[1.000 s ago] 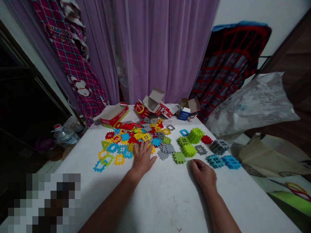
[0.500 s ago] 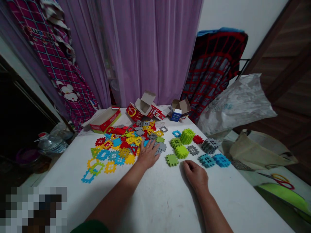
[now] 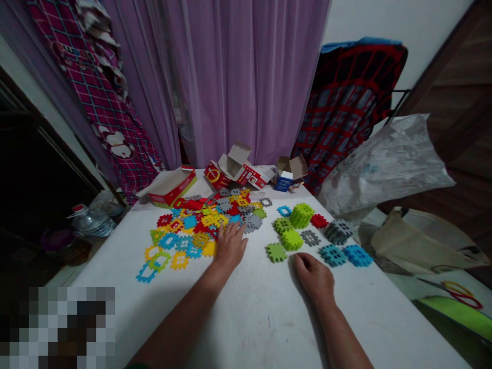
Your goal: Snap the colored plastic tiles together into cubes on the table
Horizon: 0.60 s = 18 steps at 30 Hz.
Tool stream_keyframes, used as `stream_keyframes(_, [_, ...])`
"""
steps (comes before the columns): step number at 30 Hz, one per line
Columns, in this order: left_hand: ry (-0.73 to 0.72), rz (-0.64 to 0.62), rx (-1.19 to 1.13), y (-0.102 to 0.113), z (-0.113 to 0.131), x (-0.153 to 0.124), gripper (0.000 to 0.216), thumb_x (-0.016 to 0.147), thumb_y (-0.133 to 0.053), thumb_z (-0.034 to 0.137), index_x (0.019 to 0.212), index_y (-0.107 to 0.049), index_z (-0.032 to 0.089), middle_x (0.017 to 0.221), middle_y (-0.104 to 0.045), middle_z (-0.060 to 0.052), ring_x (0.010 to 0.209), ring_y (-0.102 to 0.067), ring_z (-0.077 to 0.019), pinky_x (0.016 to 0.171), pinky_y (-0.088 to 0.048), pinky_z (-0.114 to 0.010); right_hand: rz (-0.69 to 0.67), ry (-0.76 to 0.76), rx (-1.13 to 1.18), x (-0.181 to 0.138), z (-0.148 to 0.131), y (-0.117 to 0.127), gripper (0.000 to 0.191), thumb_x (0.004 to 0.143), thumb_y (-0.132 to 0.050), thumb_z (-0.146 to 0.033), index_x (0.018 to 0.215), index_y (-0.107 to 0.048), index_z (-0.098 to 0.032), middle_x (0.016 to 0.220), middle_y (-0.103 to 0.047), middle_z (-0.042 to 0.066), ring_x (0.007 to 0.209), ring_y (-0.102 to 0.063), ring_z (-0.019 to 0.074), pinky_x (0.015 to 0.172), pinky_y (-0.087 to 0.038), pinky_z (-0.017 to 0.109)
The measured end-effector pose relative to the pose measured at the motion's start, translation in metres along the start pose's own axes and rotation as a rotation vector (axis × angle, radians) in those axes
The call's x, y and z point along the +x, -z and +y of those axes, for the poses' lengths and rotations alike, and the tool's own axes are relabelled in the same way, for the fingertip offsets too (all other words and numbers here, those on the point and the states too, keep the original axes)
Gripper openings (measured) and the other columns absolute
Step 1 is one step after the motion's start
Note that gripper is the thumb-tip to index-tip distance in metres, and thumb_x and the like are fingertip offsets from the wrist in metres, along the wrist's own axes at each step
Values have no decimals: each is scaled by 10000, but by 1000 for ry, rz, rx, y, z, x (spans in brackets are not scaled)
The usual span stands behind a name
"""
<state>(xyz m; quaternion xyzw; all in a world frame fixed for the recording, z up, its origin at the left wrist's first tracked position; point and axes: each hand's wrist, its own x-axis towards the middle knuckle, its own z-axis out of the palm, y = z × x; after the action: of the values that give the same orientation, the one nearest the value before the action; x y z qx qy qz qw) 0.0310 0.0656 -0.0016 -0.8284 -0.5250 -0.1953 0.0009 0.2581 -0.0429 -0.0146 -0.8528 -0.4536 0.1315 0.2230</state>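
My left hand lies with its fingers spread on the right edge of a pile of interlocking plastic building tiles in red, yellow, blue, green and grey. Close by its fingertips are grey tiles. My right hand rests on the table, fingers curled into a loose fist, and nothing shows in it. Just beyond it stand a flat green tile, light green stacks, an openwork green stack, a grey tile and blue stacks.
At the back of the white table are an open red box tray, torn red cartons and a blue carton. A dark grey stack stands near the right edge. Scissors lie beyond that edge.
My left hand has slid slightly left over the pile, away from the grey tiles. My right hand keeps its place. The whole view has shifted a little.
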Motion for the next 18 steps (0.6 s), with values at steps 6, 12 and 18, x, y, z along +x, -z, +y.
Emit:
stream_keyframes(6, [55,40,59,25,-57,-38,379,865,-590,363,1227,-627,255,1233,-614,-97,1159,-532,-272,1051,-366,-472,15,2,-22,0,0,-1,374,878,-456,-455,1036,-752,-290,932,-743,32,840,-626,199,651,-360,259])
stream_keyframes(12, [35,3,87,25,-59,-29,487,818,-652,436,1282,-603,299,1362,-527,-116,1280,-441,-313,1101,-287,-536,23,19,-32,0,1,-2,373,883,-457,-447,1044,-751,-284,941,-744,38,845,-625,198,654,-360,256])
stream_keyframes(18, [31,7,71,25,-48,-27,357,821,-655,395,1157,-676,276,1344,-562,-118,1286,-452,-321,1104,-274,-563,26,35,-40,0,2,-3,373,887,-457,-450,1040,-753,-282,957,-746,45,854,-628,210,663,-362,264])
